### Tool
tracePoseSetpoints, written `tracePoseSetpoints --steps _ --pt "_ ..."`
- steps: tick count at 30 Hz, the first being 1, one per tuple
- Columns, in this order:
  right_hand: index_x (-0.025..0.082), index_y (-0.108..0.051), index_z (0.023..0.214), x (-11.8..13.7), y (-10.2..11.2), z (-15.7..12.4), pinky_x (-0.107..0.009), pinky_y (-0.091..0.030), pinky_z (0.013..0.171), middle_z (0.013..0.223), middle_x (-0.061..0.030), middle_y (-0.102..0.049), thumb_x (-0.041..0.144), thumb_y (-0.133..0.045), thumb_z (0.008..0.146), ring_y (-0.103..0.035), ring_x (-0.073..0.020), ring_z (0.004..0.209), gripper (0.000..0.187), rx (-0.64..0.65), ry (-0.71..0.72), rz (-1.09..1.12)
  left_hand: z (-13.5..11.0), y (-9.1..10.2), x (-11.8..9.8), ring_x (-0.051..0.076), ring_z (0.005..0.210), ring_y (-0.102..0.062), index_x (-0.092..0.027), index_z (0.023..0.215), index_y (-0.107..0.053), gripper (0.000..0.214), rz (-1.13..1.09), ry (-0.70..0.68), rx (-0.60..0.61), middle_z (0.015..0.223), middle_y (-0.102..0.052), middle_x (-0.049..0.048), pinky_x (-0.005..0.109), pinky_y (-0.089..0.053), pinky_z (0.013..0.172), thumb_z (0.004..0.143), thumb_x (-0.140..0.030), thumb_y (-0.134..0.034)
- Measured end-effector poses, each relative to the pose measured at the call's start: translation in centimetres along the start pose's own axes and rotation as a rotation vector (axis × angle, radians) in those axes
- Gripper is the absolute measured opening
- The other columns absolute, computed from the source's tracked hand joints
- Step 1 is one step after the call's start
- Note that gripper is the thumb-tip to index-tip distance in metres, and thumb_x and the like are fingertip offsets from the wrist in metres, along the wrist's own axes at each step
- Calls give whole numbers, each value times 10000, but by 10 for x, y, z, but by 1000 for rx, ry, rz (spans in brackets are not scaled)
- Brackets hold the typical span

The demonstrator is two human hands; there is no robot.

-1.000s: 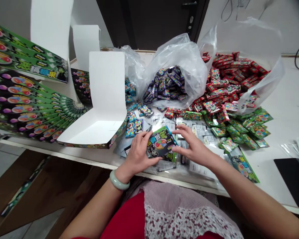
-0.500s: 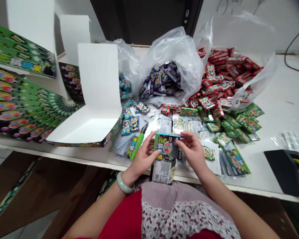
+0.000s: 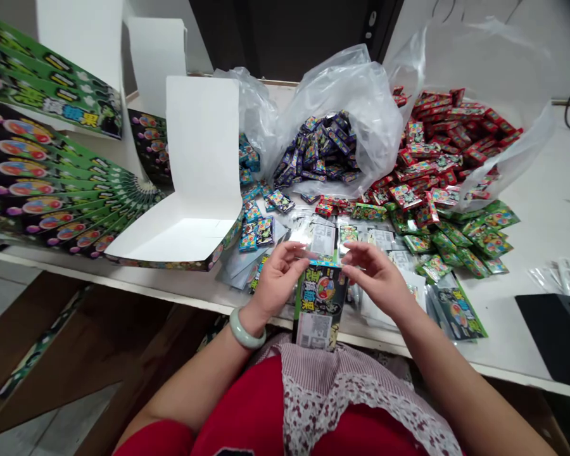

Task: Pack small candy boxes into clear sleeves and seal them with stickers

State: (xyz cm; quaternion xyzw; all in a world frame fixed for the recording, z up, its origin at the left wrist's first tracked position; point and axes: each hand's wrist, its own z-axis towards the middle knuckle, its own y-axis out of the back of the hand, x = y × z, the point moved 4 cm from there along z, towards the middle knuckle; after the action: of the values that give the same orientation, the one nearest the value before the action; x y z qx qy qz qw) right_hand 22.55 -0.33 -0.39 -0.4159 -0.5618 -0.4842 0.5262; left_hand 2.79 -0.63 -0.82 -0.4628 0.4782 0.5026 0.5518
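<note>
A black-and-green printed candy packet (image 3: pixel 319 310) hangs upright at the table's front edge, with a light-blue strip along its top. My left hand (image 3: pixel 281 278) pinches its top left corner between thumb and fingers. At the top right corner, my right hand (image 3: pixel 377 278) is closed with its thumb and fingertips on the edge. Just beyond the hands lie several clear bags with printed cards (image 3: pixel 323 239). Small blue candy boxes (image 3: pixel 249 235) rest to the left of them, and green candy packs (image 3: pixel 449 250) are heaped to the right.
Clear plastic bags hold purple boxes (image 3: pixel 316 149) and red boxes (image 3: pixel 456 139) at the back. On the left stand an open white-lined display box (image 3: pixel 202 152) and a fan of printed cartons (image 3: pixel 71 190). A black tape dispenser (image 3: pixel 551 335) sits far right.
My left thumb has moved up from the packet's front to its top left corner. The packet faces me more squarely, and the whole view has shifted slightly.
</note>
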Motion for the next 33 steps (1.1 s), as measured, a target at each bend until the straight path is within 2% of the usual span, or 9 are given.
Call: tracePoseSetpoints --steps 2,5,14,17,20,23,25,28,33 --pt "231 -640 906 7 -1 -2 -292 -510 670 923 -43 -611 294 -665 811 -598 -172 890 117 52 51 -94 -1 0 -4 146 857 -670 -201 1036 -636 175 -28 -8 34 915 -714 41 271 -532 795 867 -246 -625" --pt "212 -620 785 18 -5 -4 -294 -500 675 945 -51 -604 301 -672 810 -593 -172 895 106 103 102 -147 -4 -2 -13 156 877 -659 -186 906 -679 94 0 -76 98 904 -701 48 274 -530 803 829 -239 -669" --pt "199 -592 752 20 -16 8 -276 -442 536 681 10 -591 389 -666 814 -545 -118 570 214 149 -131 -46 5 -5 -23 99 600 -517 -162 727 -617 102 109 68 22 676 -602 -5 216 -430 553 758 -234 -684" --pt "202 -591 743 29 -18 8 -277 -458 554 717 -4 -601 370 -637 845 -561 -129 609 201 201 -49 -120 6 -2 -24 113 669 -553 -165 737 -608 92 66 -3 95 718 -607 6 240 -461 636 783 -219 -667" --pt "211 -603 775 37 -19 2 -289 -490 634 798 -28 -630 288 -584 889 -601 -154 740 139 210 142 -251 4 4 -24 133 762 -593 -173 772 -612 84 -2 -82 233 795 -630 28 273 -485 718 840 -219 -632" --pt "231 -630 909 36 -18 -7 -324 -510 763 924 -46 -648 222 -578 900 -617 -174 895 54 206 345 -379 0 12 -22 152 859 -624 -182 847 -644 83 30 -167 333 911 -661 58 304 -502 777 894 -220 -587" --pt "250 -627 1009 30 -17 -13 -345 -513 809 990 -52 -640 206 -602 889 -619 -181 942 130 205 430 -432 -3 14 -21 165 924 -634 -191 924 -663 67 78 -241 376 991 -669 73 322 -510 816 887 -201 -607" --pt "259 -612 1027 21 -16 -19 -355 -519 800 996 -51 -627 178 -596 888 -623 -183 933 162 135 457 -444 -7 13 -16 165 942 -637 -200 973 -659 123 111 -302 364 997 -669 65 314 -524 811 857 -163 -647" --pt "263 -598 990 10 -19 -20 -376 -519 792 982 -58 -641 192 -563 894 -621 -200 935 124 24 359 -369 -12 9 -6 156 869 -617 -201 936 -623 64 137 -233 220 904 -641 50 280 -524 745 872 -199 -621"
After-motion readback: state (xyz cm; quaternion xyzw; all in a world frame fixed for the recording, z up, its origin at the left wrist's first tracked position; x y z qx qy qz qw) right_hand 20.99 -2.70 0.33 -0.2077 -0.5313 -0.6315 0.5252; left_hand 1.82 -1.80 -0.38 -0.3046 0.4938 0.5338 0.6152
